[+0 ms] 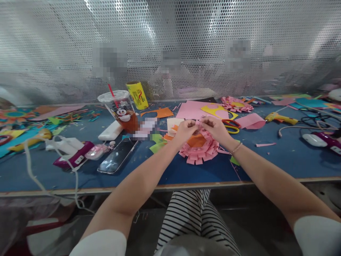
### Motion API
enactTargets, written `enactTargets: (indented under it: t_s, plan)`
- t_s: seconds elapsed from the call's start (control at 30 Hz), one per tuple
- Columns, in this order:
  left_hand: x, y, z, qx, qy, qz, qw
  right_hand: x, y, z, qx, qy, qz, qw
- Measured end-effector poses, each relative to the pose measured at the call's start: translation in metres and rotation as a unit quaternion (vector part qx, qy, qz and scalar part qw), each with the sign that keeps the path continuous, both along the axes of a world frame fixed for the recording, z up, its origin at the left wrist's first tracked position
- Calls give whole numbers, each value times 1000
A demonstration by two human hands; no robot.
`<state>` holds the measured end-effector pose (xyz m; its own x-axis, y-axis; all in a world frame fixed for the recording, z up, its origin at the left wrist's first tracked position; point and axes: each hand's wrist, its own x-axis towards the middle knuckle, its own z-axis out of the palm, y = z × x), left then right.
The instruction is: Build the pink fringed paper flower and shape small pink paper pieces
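Over the blue table, my left hand [187, 129] and my right hand [214, 128] meet fingertip to fingertip. Both are closed in a pinch on a small pink paper strip [199, 122]. Just below them lies a paper flower with layered pink petals [195, 158] and an orange centre [196, 141]; its far side is partly covered by my hands. Whether the strip joins the flower's ring, I cannot tell. Scissors with red and yellow handles [232, 131] rest right beside my right hand. Behind my hands is a pink paper sheet [186, 109] with a yellow cut-out [222, 113].
To the left are a phone [117, 156], a lidded cup of drink [124, 112], a yellow can [137, 95] and a purple power strip [76, 156] with white cables. A yellow glue gun [281, 118] and another pink flower [236, 104] lie right. Perforated metal [170, 32] stands behind.
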<state>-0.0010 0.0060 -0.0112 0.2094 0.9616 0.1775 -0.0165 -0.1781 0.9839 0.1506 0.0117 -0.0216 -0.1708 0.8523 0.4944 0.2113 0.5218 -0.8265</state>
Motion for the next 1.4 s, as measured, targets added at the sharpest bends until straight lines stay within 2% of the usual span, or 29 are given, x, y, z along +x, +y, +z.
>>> enactTargets:
  t_s: [0.13,0.23,0.5,0.63,0.77,0.93,1.13,1.23,1.4]
  plan:
    - [0,4,-4,31,25,-6,999,2,1,1,26,-35,-22,999]
    - [0,6,-6,4,23,-16,1000,3,2,1,39,-53,-28,997]
    - [-2,0,2,-132,-100,-89,982,7,-1,4,94,-111,-64,987]
    - [-5,4,1,-132,-158,-71,976,8,-3,6,115,-119,-65,984]
    - [-6,8,-3,-117,-165,-77,976,6,-7,8,117,-112,-47,986]
    - [-6,7,-4,-93,-172,-67,978,4,-6,8,77,-81,-27,993]
    - [-4,6,-3,-90,-163,-35,982,2,-2,2,-59,58,6,997]
    - [-4,7,-4,-86,-144,-21,986,2,-2,0,-82,58,22,995]
    - [-6,7,-4,-74,-134,-34,988,2,-3,3,-93,46,29,994]
